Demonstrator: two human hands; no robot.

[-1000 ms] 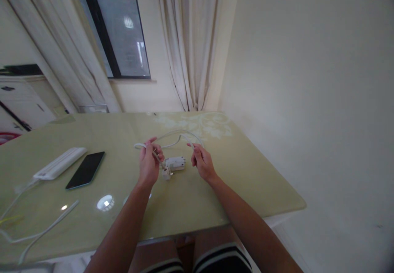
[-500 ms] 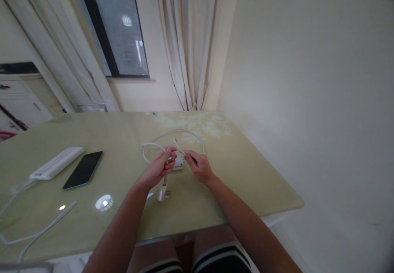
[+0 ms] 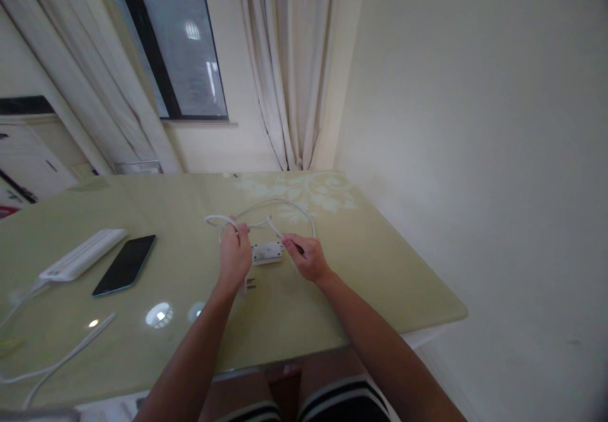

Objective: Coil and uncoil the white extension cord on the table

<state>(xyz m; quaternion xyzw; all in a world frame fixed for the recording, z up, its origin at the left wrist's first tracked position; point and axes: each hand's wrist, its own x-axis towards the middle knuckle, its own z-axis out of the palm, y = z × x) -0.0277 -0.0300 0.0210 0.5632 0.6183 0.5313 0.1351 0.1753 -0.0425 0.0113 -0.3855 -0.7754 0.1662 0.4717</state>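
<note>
My left hand (image 3: 234, 254) is closed round a white power cable (image 3: 219, 218), part of which loops out past its fingertips. A plug (image 3: 251, 284) with metal prongs shows just below that hand, partly hidden by the wrist. In a pinch, my right hand (image 3: 306, 258) grips another stretch of the cable, its short bent length standing up from the fingers. Something small and dark shows at that thumb; I cannot make out what it is. Between my hands a small white block (image 3: 266, 253) with dark spots along its edges lies on the table. Behind it the cable curves in a wide arc.
To the left, a black smartphone (image 3: 125, 265) lies beside a long white power strip (image 3: 84, 255) with its own cord. Another white cord (image 3: 71, 353) runs near the table's front left. The glass-topped table (image 3: 380, 282) meets a wall on the right; curtains hang behind.
My left hand has moved left and turned, carrying its cable loop and the plug along, and uncovering more of the white block. My right hand has stayed nearly in place.
</note>
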